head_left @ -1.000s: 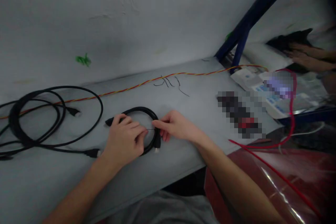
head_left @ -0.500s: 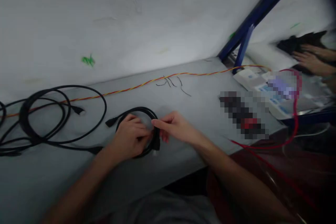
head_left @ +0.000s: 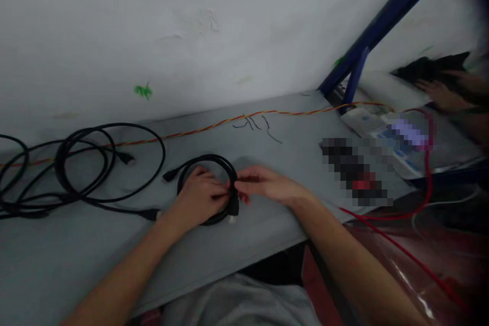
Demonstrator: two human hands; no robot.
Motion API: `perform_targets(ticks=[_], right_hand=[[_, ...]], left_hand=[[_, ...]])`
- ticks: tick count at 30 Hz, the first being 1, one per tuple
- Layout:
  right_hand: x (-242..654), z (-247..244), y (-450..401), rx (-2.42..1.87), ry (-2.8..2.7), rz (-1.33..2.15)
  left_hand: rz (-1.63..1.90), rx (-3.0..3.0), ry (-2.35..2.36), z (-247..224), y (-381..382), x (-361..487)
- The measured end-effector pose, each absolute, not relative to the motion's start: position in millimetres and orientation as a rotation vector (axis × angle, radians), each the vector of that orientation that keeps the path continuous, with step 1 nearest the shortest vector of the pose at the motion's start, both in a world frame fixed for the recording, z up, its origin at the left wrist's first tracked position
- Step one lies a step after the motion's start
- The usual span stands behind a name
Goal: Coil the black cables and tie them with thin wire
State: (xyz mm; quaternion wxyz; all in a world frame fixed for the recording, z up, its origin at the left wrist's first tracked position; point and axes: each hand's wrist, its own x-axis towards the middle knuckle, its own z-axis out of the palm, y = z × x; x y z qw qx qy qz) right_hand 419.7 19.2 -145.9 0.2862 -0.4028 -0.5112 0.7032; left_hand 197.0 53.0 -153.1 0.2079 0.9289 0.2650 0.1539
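- Item: a coiled black cable [head_left: 208,158] lies flat on the grey bench [head_left: 95,249]; the coil is roughly round, its long axis running from about 9 to 4 o'clock, plug to plug; one black plug [head_left: 170,175] juts out at 9 o'clock; a second black plug [head_left: 233,208] sits at 4 o'clock, its pale tip pointing down the picture
- Left hand [head_left: 200,196]: the nearer hand; it covers the middle and lower arc of the coil; the fingers are closed together and curled over the cable, apparently holding it
- Right hand [head_left: 269,186]: lies at 3 o'clock from the left hand; its fingertips [head_left: 244,183] are drawn narrow at the coil's 3 o'clock edge, just beside the left fingers; whether they grip the cable cannot be told
- Surroundings: a larger black cable bundle [head_left: 164,155] lies well apart at 9 o'clock; a twisted red-and-yellow wire [head_left: 214,126] and short black wire pieces [head_left: 254,123] lie at 12 o'clock; a pixelated object [head_left: 355,168] sits at 3 o'clock; another person's hand [head_left: 439,94] rests on black material at 2 o'clock
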Motion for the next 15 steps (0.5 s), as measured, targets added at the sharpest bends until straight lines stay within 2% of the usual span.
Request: perform_targets(ticks=[8,15], right_hand=[[425,-154,18,-1.082,-1.521,1.842],[424,-151,16,-1.102,-1.603,1.784]], left_hand=[[0.675,2.236,0.841,-139,48,195],[0.644,2.095,0.886,-136,38,199]])
